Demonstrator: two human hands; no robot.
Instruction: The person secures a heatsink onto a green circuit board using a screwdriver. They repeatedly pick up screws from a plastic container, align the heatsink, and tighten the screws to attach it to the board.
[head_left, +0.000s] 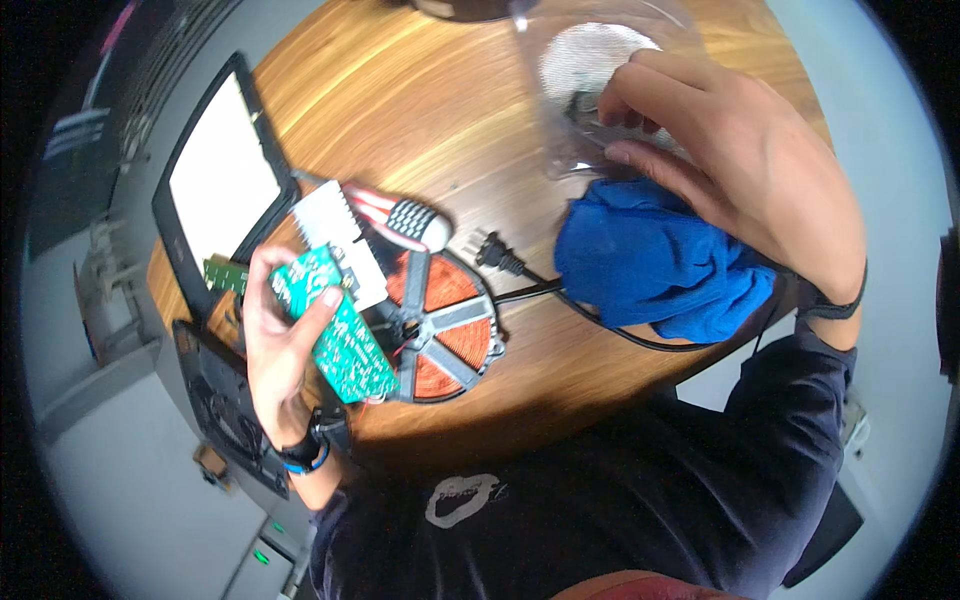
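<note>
A green circuit board (352,345) is gripped by my left hand (275,335), the thumb pressed on its face and the fingers behind it. Just beyond the board lies a silvery heat sink (335,228) with a toothed edge. A round copper coil (455,312) with grey spokes rests on the table, partly covered by the board. At the far right, my right hand (735,160) reaches into a clear plastic container (550,120), its fingers curled together. Small dark pieces (583,105) lie by the fingertips; what the fingers hold, if anything, is hidden.
A blue cloth (650,265) is bunched below my right hand. A black power plug (495,252) and its cord lie beside it. A black-framed panel (225,180), a black casing (225,410) and a red-and-white striped thing (400,215) surround the left side.
</note>
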